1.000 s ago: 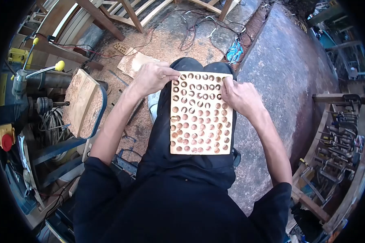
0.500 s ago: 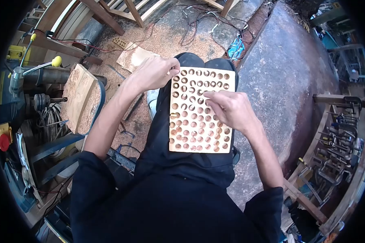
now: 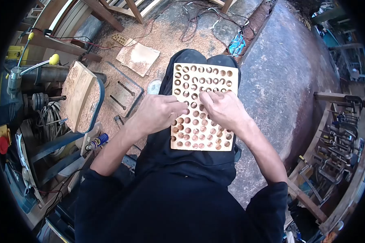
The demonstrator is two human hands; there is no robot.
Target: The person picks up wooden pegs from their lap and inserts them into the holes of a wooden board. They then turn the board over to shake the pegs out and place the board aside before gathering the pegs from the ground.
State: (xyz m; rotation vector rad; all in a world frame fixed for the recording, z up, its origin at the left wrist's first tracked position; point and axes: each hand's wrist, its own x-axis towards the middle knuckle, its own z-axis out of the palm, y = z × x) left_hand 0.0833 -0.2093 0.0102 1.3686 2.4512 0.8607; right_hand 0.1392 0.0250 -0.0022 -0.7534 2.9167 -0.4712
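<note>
A pale wooden board [image 3: 191, 126] drilled with rows of round holes lies across my lap, on dark trousers. Over its left edge, about midway down, is my left hand [image 3: 160, 113], its fingers curled together close to the holes. My right hand [image 3: 225, 107] is above the middle of the board with thumb and fingers drawn into a pinch at a hole. Anything between the fingertips of either hand is too small or hidden to make out. Several holes beneath the hands are covered from view.
A drill press [image 3: 16, 81] with a sawdust-covered wooden piece [image 3: 79, 95] on its table stands at left. A flat wooden panel [image 3: 138, 56] lies on the sawdust-strewn floor ahead, near tangled cables [image 3: 192, 24]. Several clamps [image 3: 336, 150] hang on a rack at right.
My left hand has come down from the board's top left corner to its left edge, midway. My right hand has shifted slightly left and down, still pinched. The board has moved a little.
</note>
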